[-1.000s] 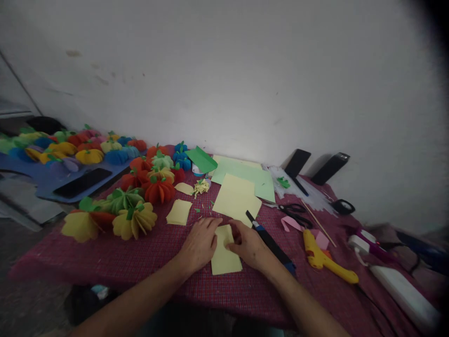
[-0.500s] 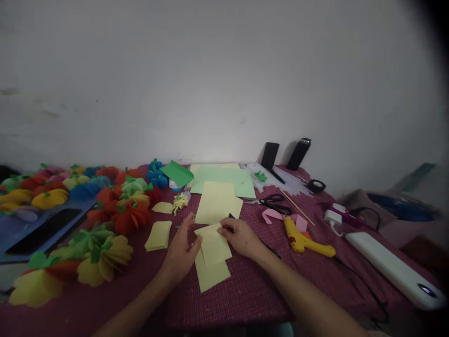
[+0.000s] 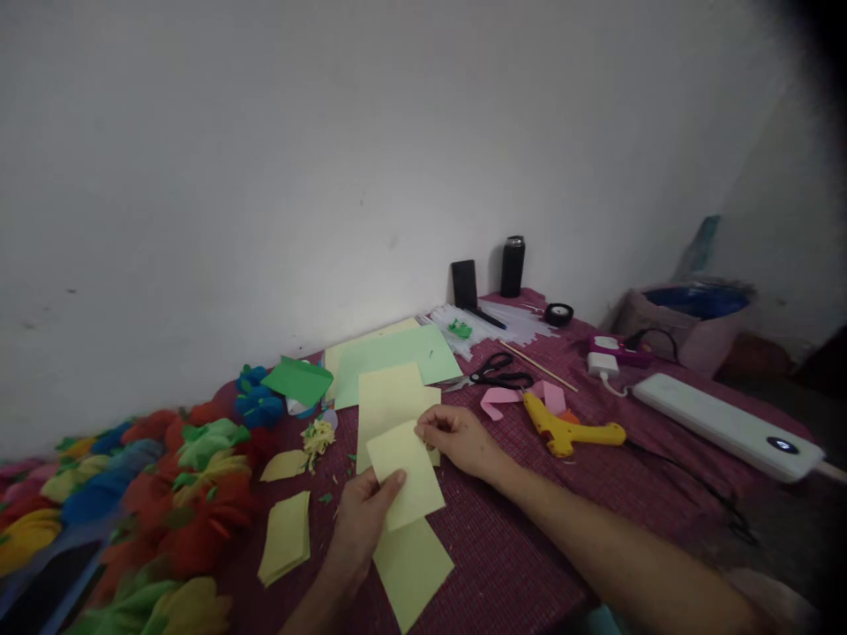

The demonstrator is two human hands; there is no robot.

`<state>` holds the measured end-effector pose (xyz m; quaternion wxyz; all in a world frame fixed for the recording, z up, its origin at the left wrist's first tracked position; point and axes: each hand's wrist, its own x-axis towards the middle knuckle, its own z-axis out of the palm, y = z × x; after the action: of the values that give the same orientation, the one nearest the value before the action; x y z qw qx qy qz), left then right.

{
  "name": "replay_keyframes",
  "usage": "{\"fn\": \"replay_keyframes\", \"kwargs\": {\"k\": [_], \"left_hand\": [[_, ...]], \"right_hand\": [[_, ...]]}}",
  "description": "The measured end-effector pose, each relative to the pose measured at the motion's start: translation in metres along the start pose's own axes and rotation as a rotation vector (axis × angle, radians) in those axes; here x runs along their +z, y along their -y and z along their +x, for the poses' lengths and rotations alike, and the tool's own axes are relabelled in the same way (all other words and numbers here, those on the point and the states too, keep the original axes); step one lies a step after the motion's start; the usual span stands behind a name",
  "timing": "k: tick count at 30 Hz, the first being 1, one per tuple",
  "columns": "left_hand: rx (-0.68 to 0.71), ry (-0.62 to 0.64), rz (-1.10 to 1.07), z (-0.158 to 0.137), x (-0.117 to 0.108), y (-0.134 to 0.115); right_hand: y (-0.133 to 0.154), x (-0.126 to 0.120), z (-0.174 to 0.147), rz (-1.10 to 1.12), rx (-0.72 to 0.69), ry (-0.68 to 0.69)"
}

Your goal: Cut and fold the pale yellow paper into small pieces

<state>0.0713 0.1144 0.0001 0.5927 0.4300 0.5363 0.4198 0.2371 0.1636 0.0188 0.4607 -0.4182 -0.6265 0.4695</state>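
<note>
A pale yellow piece of paper is held between both hands, tilted a little. My left hand grips its left edge with the thumb on top. At its upper right corner, my right hand pinches with thumb and fingertips. Another yellow paper piece lies on the cloth below it, partly covered. Behind the hands rests a larger yellow sheet, overlapping a pale green sheet. To the left of my left hand is a stack of yellow paper pieces.
Paper pumpkins crowd the left side. Black-handled scissors, a wooden stick, a yellow glue gun with its cord and a white power bank lie to the right. A black bottle stands by the wall.
The view has turned to the right. My left hand has moved from beside the paper's edge to a grip on it, thumb on top. My right hand still pinches the upper right corner.
</note>
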Motion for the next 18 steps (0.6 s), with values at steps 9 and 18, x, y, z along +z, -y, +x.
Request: {"fn": "replay_keyframes", "kwargs": {"k": [9, 18], "left_hand": [[0.005, -0.035, -0.134, -0.003, 0.000, 0.005], [0.001, 0.017, -0.100, -0.006, -0.002, 0.002]], "right_hand": [[0.000, 0.003, -0.006, 0.145, 0.134, 0.190], [-0.007, 0.006, -0.010, 0.172, 0.091, 0.352]]}}
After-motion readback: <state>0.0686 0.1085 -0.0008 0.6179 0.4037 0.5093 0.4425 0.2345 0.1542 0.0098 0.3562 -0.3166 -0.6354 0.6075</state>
